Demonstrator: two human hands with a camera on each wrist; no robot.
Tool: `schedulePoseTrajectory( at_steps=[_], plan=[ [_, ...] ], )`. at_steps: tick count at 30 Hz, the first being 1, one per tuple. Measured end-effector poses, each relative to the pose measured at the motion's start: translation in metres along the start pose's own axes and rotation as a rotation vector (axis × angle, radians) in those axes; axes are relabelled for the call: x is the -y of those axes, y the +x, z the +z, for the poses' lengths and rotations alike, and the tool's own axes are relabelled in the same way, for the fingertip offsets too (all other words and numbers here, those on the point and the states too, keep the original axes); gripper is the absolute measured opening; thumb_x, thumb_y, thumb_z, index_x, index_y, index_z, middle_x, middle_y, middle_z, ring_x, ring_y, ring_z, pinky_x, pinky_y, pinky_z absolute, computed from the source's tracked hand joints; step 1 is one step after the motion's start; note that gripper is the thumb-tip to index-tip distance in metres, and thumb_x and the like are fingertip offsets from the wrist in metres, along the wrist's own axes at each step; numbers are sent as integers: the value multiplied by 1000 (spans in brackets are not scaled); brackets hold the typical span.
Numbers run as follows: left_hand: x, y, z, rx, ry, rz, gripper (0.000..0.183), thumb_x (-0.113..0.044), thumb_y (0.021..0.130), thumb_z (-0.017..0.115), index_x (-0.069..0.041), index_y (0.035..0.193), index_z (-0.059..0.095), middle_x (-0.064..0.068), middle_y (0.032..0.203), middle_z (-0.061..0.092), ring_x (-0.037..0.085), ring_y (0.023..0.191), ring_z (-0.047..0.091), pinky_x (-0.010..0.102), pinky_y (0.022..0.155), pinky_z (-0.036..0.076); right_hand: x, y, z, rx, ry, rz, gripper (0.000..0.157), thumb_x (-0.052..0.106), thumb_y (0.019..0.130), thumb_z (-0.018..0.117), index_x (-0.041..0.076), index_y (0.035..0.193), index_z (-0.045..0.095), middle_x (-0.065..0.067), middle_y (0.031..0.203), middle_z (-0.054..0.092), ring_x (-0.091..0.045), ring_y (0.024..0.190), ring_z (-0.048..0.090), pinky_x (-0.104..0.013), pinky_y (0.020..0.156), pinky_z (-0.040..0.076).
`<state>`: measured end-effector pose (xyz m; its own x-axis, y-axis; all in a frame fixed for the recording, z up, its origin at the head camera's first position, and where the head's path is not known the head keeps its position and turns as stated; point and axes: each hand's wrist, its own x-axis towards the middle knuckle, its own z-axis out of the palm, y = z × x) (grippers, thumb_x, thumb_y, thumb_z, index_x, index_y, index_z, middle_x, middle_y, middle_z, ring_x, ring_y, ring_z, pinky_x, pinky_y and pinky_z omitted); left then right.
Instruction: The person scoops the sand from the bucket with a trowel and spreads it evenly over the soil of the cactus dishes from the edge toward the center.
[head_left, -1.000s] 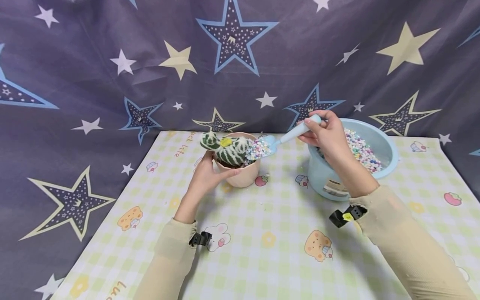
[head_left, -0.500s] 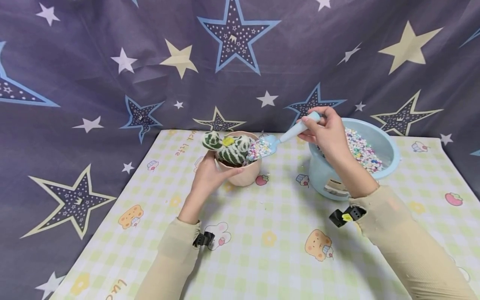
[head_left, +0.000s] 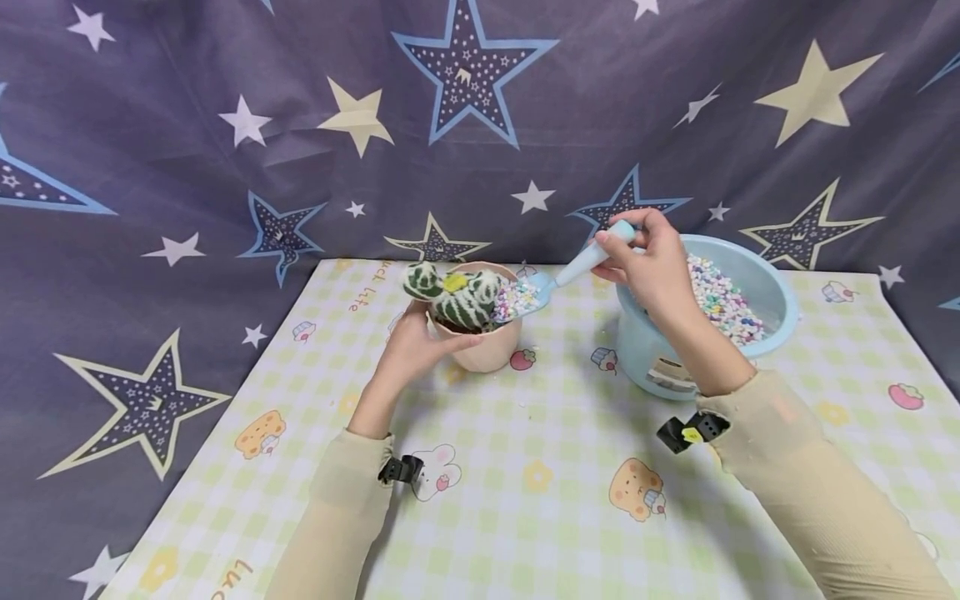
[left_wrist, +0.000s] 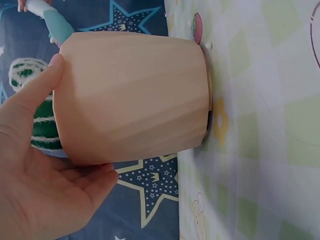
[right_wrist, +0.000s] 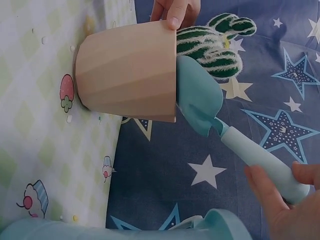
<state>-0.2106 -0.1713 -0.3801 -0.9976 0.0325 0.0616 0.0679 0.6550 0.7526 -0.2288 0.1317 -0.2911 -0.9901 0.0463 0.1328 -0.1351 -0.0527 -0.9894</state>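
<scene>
My left hand (head_left: pixel 412 346) holds a pale pink flower pot (head_left: pixel 487 354) by its rim, the thumb (left_wrist: pixel 42 80) along the near side and the fingers round the far left. In the pot stands a fuzzy green-and-white striped cactus (head_left: pixel 465 310) with a yellow spot. My right hand (head_left: pixel 663 271) pinches the upper handle of a light blue trowel (head_left: pixel 588 260), which slopes down to the left. Its blade (right_wrist: pixel 200 92) overlaps the pot's right rim, close beside the cactus. Small multicoloured pebbles (head_left: pixel 516 300) lie on the blade in the head view.
A light blue bucket (head_left: pixel 636 358) with more coloured pebbles (head_left: pixel 723 304) stands at the right, partly behind my right hand. The checked tablecloth (head_left: pixel 555 542) has a few stray pebbles near the pot. A star-patterned curtain (head_left: pixel 570 83) hangs behind the table.
The trowel's handle has moved slightly left and stands a little steeper, with its blade still at the pot's rim. My left hand and the pot are almost unmoved.
</scene>
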Motion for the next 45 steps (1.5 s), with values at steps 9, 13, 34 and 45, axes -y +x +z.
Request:
schedulePoseTrajectory(
  at_steps=[9,13,34,45],
  plan=[
    [-3,-3,5,-46,36,-5,106,-54,71,86,-11,153,34,15,154,44,35,141,45,49,117,39,2,-1,1,4,-29,-24,23,9,93,69,5,110,54,5,83,68,-5,72,71,-23,70,62],
    [-5,-5,7,-76,58,9,104,-53,71,85,-9,152,36,15,153,45,35,140,46,49,116,40,3,-2,2,7,-76,-37,25,12,93,69,6,112,54,6,83,68,-4,73,71,-23,71,62],
    [-3,1,3,-17,42,4,107,-55,68,87,-12,152,35,15,152,47,34,138,48,47,116,40,6,-4,6,30,-239,-109,31,20,93,71,7,115,53,12,86,66,0,74,71,-22,72,62],
    [-9,-3,12,-84,128,7,110,-56,69,85,-10,153,30,19,151,45,38,133,51,50,111,45,9,-7,10,29,-328,-150,40,21,93,71,-1,121,51,12,89,65,2,72,70,-21,70,62]
  ],
)
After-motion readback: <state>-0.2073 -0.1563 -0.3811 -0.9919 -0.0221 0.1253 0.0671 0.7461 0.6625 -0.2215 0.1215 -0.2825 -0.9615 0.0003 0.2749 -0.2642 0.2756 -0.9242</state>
